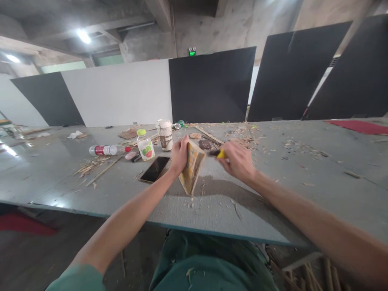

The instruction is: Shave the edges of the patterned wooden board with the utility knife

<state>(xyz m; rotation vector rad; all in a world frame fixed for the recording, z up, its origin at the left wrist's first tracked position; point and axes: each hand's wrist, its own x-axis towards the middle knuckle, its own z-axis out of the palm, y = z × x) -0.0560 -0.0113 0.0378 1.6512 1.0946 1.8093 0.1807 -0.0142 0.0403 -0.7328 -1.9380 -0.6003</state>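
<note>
My left hand (179, 155) is closed round the top edge of a flat wooden block (191, 167), which stands tilted on its lower end on the grey table (273, 190). My right hand (238, 161) is closed on a tool with a yellow handle (221, 154); its dark blade (214, 152) points left towards the block's upper right edge. Wood shavings lie on the table under the block.
A black phone (155, 169) lies flat left of the block. Behind it stand a small jar with a green lid (145, 145) and a paper cup (165, 134); a clear bottle (107, 150) lies on its side. Sticks and shavings are scattered about. Black and white panels stand behind the table.
</note>
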